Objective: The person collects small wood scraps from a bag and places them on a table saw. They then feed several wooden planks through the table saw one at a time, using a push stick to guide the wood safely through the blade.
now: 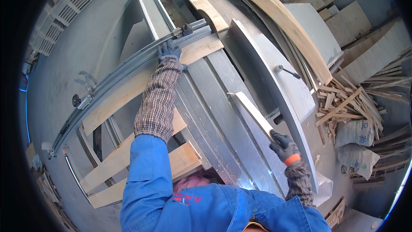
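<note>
Right hand (284, 147): gloved fingers (277, 138) are closed around the near end of a narrow, pale wooden strip (253, 114). The strip runs away from the hand, up and to the left, and lies over the grey metal surface (223, 120) of the saw bench, just beside the long metal fence (274, 94) that curves along the right side of the bench. The far end of the strip sits near the middle of the surface.

Left hand (168, 53): gloved fingers (165, 46) are curled down over the edge of a long grey metal guide rail (128, 71). The grip is closed on the rail. A wide plywood board (128, 90) lies directly under the rail and extends from lower left to upper right, with its far end reaching the surface near the left hand. A small black clamp (187, 29) sits on the rail just beyond the fingers.

Surroundings: both forearms wear checked sleeve covers over a blue jacket. More flat boards (116, 163) lie across the frame below the left arm. A long curved plank (279, 17) rests beyond the fence. A pile of thin wood offcuts (347, 103) lies on the floor to the right, with white sacks (358, 144) beside it.
</note>
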Motion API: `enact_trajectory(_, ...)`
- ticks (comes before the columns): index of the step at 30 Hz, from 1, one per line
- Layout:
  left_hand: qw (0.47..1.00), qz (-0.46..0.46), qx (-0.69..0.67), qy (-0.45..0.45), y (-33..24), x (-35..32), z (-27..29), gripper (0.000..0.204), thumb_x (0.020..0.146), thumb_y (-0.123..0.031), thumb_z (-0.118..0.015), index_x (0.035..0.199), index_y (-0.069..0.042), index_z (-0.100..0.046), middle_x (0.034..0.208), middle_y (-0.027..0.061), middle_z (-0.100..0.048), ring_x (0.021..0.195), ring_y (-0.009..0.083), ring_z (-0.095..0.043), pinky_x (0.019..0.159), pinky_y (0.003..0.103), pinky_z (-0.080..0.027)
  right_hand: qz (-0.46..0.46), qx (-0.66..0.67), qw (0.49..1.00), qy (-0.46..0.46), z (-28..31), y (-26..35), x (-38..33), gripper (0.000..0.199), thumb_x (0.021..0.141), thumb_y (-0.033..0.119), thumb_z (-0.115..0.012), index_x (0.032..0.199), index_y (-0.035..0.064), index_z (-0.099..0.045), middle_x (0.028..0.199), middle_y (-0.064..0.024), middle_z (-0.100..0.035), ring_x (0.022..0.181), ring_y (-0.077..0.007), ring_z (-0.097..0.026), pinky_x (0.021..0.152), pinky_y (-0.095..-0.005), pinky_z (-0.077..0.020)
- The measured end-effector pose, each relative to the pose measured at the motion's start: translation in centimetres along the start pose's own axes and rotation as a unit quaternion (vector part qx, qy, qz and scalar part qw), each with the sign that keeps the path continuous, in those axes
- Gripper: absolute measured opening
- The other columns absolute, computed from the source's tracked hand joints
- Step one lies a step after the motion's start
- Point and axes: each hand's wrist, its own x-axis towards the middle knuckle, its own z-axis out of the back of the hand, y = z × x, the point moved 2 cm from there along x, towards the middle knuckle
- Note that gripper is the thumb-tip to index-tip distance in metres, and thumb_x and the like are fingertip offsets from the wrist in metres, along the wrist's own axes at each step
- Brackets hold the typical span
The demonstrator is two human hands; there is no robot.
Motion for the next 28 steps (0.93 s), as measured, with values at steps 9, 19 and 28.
enact_trajectory(9,0.993,-0.086,-0.054,-0.059,1.6,-2.4,-0.9,0.082,0.07,-0.058,-0.08,0.143,-0.03,-0.056,0.166,0.0131,-0.015,0.153,0.0332,-0.012,0.125,0.052,-0.007,-0.089,0.133,0.983,0.089,7.9,5.1,-3.9,0.05,0.082,0.016,-0.078,0.13,0.0064,-0.067,0.132,-0.0155,-0.065,0.116,-0.0253,-0.065,0.097,-0.0364,-0.054)
enact_trajectory(19,0.854,0.203,-0.445,-0.178,17.6,-8.7,-16.4,0.05,0.08,-0.043,-0.081,0.111,-0.005,-0.07,0.103,0.0178,-0.071,0.1,0.0373,-0.067,0.093,0.047,-0.051,-0.007,0.166,0.986,-0.03,2.1,1.9,-1.6,0.051,0.086,0.013,-0.077,0.133,0.001,-0.063,0.13,-0.0174,-0.065,0.114,-0.0233,-0.064,0.091,-0.0335,-0.0546)
enact_trajectory(28,0.279,0.433,-0.852,-0.092,24.3,-12.5,-25.7,0.035,0.092,-0.04,-0.074,0.095,-0.007,-0.064,0.076,0.0043,-0.064,0.057,0.0119,-0.058,0.048,0.023,-0.055,0.005,0.232,0.973,0.004,-1.3,1.1,0.6,0.056,0.086,0.02,-0.079,0.137,0.0054,-0.061,0.13,-0.0129,-0.066,0.114,-0.0194,-0.063,0.092,-0.0315,-0.0527)
